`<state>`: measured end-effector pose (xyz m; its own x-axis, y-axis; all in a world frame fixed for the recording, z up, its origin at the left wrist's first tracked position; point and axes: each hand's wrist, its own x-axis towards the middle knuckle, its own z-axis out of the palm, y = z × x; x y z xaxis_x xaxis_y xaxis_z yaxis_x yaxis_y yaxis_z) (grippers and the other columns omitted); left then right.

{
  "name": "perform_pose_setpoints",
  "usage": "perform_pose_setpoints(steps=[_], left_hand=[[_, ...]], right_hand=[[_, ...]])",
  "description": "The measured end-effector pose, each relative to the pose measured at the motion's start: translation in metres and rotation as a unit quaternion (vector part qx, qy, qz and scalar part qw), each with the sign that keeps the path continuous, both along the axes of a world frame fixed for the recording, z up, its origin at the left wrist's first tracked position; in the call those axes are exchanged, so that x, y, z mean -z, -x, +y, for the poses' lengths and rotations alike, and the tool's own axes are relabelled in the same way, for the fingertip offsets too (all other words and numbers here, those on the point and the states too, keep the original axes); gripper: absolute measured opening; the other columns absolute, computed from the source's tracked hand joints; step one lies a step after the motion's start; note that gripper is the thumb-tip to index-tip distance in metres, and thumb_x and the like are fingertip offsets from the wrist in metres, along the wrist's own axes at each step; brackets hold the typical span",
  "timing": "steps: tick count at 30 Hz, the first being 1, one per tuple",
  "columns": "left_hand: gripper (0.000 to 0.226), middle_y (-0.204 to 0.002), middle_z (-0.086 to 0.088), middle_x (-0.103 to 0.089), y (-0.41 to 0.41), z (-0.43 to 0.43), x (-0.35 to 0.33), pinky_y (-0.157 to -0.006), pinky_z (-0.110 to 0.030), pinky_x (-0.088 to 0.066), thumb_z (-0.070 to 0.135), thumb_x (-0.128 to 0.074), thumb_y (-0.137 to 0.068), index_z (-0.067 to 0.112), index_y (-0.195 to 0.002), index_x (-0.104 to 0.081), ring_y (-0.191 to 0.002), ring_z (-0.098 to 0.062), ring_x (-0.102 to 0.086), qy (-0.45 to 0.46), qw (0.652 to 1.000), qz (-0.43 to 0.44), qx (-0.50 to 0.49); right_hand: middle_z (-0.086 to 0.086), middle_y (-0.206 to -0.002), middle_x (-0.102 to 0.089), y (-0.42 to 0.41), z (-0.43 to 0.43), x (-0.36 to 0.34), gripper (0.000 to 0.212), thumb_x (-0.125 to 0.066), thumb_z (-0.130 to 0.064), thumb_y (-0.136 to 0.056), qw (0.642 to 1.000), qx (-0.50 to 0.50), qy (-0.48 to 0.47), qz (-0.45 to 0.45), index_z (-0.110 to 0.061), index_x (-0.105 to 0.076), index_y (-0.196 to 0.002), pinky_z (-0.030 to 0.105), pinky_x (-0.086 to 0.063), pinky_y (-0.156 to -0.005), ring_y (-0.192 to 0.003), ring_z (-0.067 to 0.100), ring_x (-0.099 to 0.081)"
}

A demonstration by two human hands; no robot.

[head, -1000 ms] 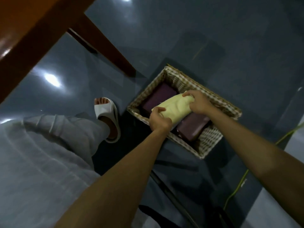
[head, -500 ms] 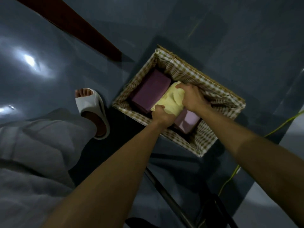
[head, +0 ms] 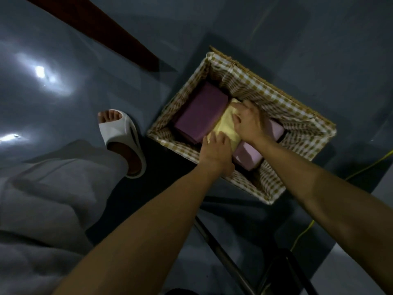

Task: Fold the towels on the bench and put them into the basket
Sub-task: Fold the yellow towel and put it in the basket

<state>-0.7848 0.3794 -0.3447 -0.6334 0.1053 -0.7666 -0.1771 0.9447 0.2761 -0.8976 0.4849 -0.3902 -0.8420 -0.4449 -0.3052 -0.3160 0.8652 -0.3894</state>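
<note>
A wicker basket (head: 282, 99) with a brown-and-white checked lining stands on the dark floor. Inside lie a dark purple folded towel (head: 200, 116) on the left and a lighter purple folded towel (head: 247, 155) on the right. Between them sits a pale yellow folded towel (head: 225, 126). My left hand (head: 217, 152) holds its near end, fingers curled over the cloth. My right hand (head: 247, 122) grips its far end, down inside the basket. Both hands cover much of the yellow towel.
My foot in a white slide sandal (head: 121, 141) stands left of the basket, below a grey trouser leg (head: 53, 188). A dark red wooden bench leg (head: 102, 33) slants at the upper left. A yellow-green cable (head: 306, 228) runs on the right, and a metal bar (head: 223, 258) below.
Both hands have lowered the yellow towel from above the rim down into the gap between the two purple towels. The view has moved closer to the basket.
</note>
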Motion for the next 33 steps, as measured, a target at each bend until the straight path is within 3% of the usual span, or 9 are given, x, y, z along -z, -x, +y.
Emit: perform_pose_setpoints(steps=[2, 8, 11, 14, 16, 19, 23, 28, 33], left_hand=[[0.107, -0.172, -0.012, 0.005, 0.004, -0.007, 0.008, -0.127, -0.051, -0.009, 0.056, -0.058, -0.092, 0.007, -0.163, 0.006, -0.157, -0.035, -0.003, -0.027, 0.996, -0.08, -0.015], [0.112, -0.167, -0.017, -0.014, 0.006, -0.02, 0.014, -0.122, -0.043, -0.022, 0.056, -0.061, -0.091, 0.004, -0.162, 0.008, -0.152, -0.035, -0.024, -0.005, 0.992, -0.116, -0.058], [0.104, -0.156, -0.019, -0.033, 0.002, -0.015, 0.009, -0.114, -0.042, -0.033, 0.053, -0.066, -0.089, 0.0, -0.159, -0.01, -0.139, -0.034, -0.04, 0.014, 0.997, -0.055, -0.051], [0.07, -0.142, -0.018, -0.048, 0.0, -0.016, -0.003, -0.104, -0.041, -0.042, 0.042, -0.064, -0.092, 0.002, -0.145, -0.04, -0.127, -0.032, -0.049, 0.016, 0.998, 0.028, -0.05], [0.051, -0.135, -0.016, -0.052, -0.003, -0.019, -0.013, -0.096, -0.042, -0.045, 0.034, -0.062, -0.093, 0.008, -0.134, -0.05, -0.123, -0.032, -0.05, 0.01, 0.993, 0.093, -0.067], [0.044, -0.133, -0.014, -0.05, -0.011, -0.027, -0.025, -0.092, -0.044, -0.046, 0.031, -0.058, -0.094, 0.011, -0.132, -0.049, -0.12, -0.033, -0.049, -0.008, 0.981, 0.153, -0.119], [0.061, -0.137, -0.014, -0.042, -0.017, -0.055, -0.044, -0.091, -0.048, -0.05, 0.041, -0.064, -0.091, 0.016, -0.141, -0.04, -0.121, -0.035, -0.046, -0.021, 0.962, 0.18, -0.203], [0.061, -0.131, -0.01, -0.043, -0.03, -0.107, -0.078, -0.095, -0.05, -0.049, 0.048, -0.065, -0.091, 0.02, -0.14, -0.044, -0.119, -0.034, -0.048, -0.029, 0.948, 0.226, -0.223], [0.057, -0.12, -0.004, -0.046, -0.048, -0.154, -0.114, -0.088, -0.048, -0.052, 0.05, -0.064, -0.091, 0.026, -0.139, -0.045, -0.109, -0.03, -0.054, -0.058, 0.925, 0.248, -0.282]], right_hand=[[0.022, -0.121, -0.059, 0.005, -0.001, 0.006, 0.042, -0.062, -0.011, -0.089, 1.0, -0.01, 0.01, -0.02, -0.005, -0.062, -0.131, 0.048, -0.05, -0.096, -0.112, 0.043, -0.058], [0.02, -0.126, -0.052, 0.009, 0.0, 0.006, 0.057, -0.062, -0.014, -0.082, 0.996, -0.043, 0.01, -0.076, -0.005, -0.05, -0.137, 0.05, -0.049, -0.1, -0.115, 0.04, -0.055], [0.021, -0.126, -0.052, 0.01, 0.0, 0.007, 0.056, -0.06, -0.018, -0.082, 0.996, -0.045, -0.002, -0.079, -0.004, -0.05, -0.135, 0.052, -0.049, -0.099, -0.114, 0.042, -0.054], [0.02, -0.125, -0.051, 0.009, -0.003, 0.001, 0.051, -0.066, -0.008, -0.083, 0.995, -0.043, -0.006, -0.087, -0.005, -0.052, -0.131, 0.052, -0.048, -0.098, -0.114, 0.04, -0.053], [0.016, -0.124, -0.051, 0.007, -0.001, -0.003, 0.049, -0.069, -0.007, -0.082, 0.996, -0.04, -0.007, -0.085, -0.009, -0.054, -0.128, 0.05, -0.049, -0.098, -0.114, 0.037, -0.054], [0.014, -0.122, -0.053, 0.001, 0.004, -0.015, 0.045, -0.072, -0.007, -0.082, 0.997, -0.034, 0.002, -0.072, -0.011, -0.058, -0.124, 0.05, -0.052, -0.094, -0.108, 0.034, -0.059], [0.011, -0.116, -0.057, -0.002, 0.006, -0.039, 0.038, -0.073, -0.008, -0.083, 0.997, -0.039, 0.028, -0.059, -0.012, -0.063, -0.119, 0.046, -0.054, -0.089, -0.101, 0.029, -0.06], [0.0, -0.111, -0.06, -0.001, -0.02, -0.074, 0.034, -0.078, -0.014, -0.081, 0.994, -0.061, 0.074, -0.05, -0.019, -0.066, -0.112, 0.047, -0.054, -0.092, -0.103, 0.022, -0.061], [0.002, -0.104, -0.061, -0.009, -0.072, -0.119, 0.03, -0.073, -0.032, -0.08, 0.987, -0.121, 0.103, -0.023, -0.02, -0.067, -0.106, 0.047, -0.052, -0.09, -0.098, 0.022, -0.06]])
